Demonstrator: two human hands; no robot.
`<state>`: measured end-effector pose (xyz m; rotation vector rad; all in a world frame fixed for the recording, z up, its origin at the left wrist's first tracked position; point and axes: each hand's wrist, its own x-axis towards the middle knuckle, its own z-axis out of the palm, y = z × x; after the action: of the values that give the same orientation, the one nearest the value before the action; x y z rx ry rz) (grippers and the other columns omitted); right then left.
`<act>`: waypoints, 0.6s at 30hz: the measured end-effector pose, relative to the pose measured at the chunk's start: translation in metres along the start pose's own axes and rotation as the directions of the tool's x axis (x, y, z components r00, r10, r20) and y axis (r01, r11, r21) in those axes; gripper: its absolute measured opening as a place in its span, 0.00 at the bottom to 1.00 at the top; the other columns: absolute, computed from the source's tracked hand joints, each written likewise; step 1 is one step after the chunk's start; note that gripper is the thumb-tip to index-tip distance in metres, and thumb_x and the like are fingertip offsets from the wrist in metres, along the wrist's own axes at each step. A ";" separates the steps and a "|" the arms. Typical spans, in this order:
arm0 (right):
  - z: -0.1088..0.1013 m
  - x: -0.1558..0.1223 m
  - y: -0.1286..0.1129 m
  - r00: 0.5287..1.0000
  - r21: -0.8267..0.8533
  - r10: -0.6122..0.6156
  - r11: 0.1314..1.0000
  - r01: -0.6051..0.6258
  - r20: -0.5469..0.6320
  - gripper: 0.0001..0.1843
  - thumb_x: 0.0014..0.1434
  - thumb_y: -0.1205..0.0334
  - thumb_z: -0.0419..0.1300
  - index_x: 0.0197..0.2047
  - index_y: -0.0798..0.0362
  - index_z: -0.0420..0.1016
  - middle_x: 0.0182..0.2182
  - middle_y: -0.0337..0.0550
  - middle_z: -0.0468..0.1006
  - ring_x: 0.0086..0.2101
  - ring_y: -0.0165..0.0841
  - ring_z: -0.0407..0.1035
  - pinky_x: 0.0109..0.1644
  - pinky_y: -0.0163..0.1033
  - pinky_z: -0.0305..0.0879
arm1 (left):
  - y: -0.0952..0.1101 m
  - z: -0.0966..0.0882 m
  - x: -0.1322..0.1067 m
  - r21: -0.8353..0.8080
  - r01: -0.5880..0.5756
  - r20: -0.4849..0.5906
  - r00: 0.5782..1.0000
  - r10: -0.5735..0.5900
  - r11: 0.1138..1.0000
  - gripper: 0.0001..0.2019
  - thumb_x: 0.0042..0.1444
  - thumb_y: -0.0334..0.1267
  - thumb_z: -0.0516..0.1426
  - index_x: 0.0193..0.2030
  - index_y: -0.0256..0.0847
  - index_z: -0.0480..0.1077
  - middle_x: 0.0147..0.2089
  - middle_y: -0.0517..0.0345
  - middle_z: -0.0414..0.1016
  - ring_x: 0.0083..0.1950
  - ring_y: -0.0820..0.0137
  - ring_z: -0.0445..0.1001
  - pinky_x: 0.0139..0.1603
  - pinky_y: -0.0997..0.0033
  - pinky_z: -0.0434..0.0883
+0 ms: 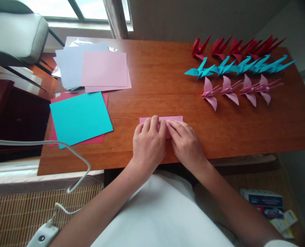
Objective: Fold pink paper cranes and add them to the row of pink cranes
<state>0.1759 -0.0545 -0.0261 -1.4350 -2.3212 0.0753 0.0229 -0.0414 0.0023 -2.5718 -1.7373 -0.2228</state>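
A folded strip of pink paper (177,118) lies flat near the front edge of the wooden table. My left hand (149,139) is curled over its left half, fingertips pressing on the paper. My right hand (184,140) pinches at the strip's middle, thumb and fingers together, close beside the left fingers. Both hands hide much of the paper's lower part. To the right stand rows of folded paper cranes: red cranes (198,49) at the back, blue cranes (223,67) in the middle, and pink cranes (209,94) in front.
Pink sheets (105,70) overlap pale lilac sheets (70,65) at the back left of the table (152,82). Blue sheets (82,118) lie over red sheets (98,139) nearer me. A white cable (75,152) arches past the left corner. A chair (16,34) stands beyond.
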 end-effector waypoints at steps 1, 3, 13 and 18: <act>0.000 0.000 0.000 1.000 0.004 -0.002 1.000 0.002 -0.002 0.20 0.71 0.71 0.51 0.62 0.64 0.73 0.58 0.55 0.78 0.58 0.45 0.70 0.63 0.50 0.68 | 0.000 -0.001 -0.001 -0.006 -0.002 0.008 1.000 0.002 1.000 0.17 0.64 0.32 0.52 0.58 0.36 0.70 0.59 0.43 0.74 0.54 0.54 0.72 0.48 0.56 0.69; 0.000 0.000 0.000 1.000 0.012 -0.005 1.000 0.005 -0.002 0.21 0.71 0.71 0.51 0.63 0.64 0.73 0.58 0.55 0.78 0.58 0.45 0.69 0.63 0.50 0.68 | -0.001 -0.002 -0.002 -0.017 -0.005 0.028 1.000 0.006 1.000 0.18 0.64 0.32 0.52 0.60 0.36 0.69 0.60 0.44 0.73 0.55 0.53 0.72 0.49 0.55 0.69; 0.000 -0.002 0.003 0.999 0.057 0.011 0.998 -0.013 0.049 0.22 0.71 0.70 0.51 0.65 0.60 0.71 0.60 0.54 0.76 0.59 0.45 0.68 0.63 0.52 0.68 | -0.032 -0.005 -0.004 -0.146 -0.129 0.133 0.980 0.149 0.981 0.22 0.64 0.26 0.49 0.64 0.37 0.67 0.66 0.43 0.70 0.62 0.54 0.70 0.55 0.53 0.70; 0.000 -0.003 0.004 0.998 0.084 0.018 0.996 -0.023 0.061 0.22 0.70 0.70 0.50 0.65 0.58 0.71 0.60 0.55 0.76 0.60 0.46 0.67 0.63 0.53 0.68 | -0.054 -0.009 -0.004 -0.191 -0.239 0.196 0.941 0.275 0.952 0.27 0.64 0.23 0.48 0.68 0.40 0.65 0.69 0.44 0.68 0.67 0.54 0.68 0.60 0.52 0.69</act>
<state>0.1802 -0.0549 -0.0280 -1.4336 -2.3215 0.2231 -0.0298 -0.0260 0.0076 -3.0142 -1.4697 -0.0775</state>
